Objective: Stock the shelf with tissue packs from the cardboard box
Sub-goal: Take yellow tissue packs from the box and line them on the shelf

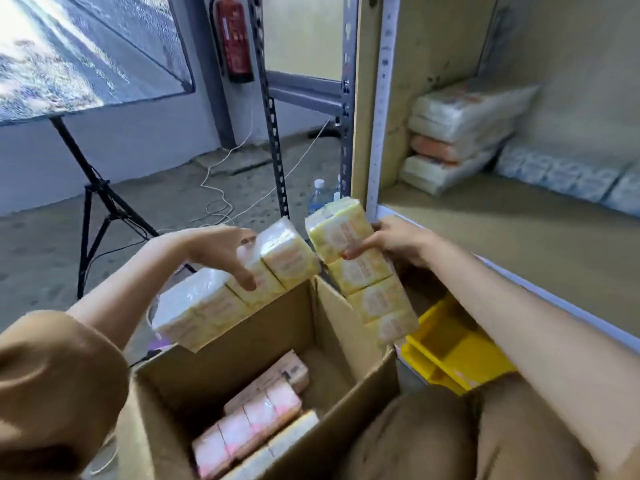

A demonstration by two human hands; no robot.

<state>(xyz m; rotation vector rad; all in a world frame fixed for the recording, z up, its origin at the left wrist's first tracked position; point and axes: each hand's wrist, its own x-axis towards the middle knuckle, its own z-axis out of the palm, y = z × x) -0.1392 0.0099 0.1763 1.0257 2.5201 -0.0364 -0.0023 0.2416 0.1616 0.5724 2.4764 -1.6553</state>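
Note:
My left hand [221, 252] grips a long yellow-white tissue pack [207, 303], held slanted above the far left rim of the open cardboard box [270, 327]. My right hand [394, 242] holds a second yellow tissue pack [367, 282], tilted over the box's far right corner, close to the shelf's front edge. Pink and yellow tissue packs [256, 417] lie at the bottom of the box. On the wooden shelf board [519, 237], a stack of tissue packs [457, 136] stands at the back left.
Blue-patterned packs [561, 174] lie along the shelf's back. A yellow plastic bin [453, 344] sits under the shelf beside the box. Water bottles [318, 195], a metal rack upright [273, 133], a tripod [100, 209], cables on the floor and a fire extinguisher [235, 36] are to the left.

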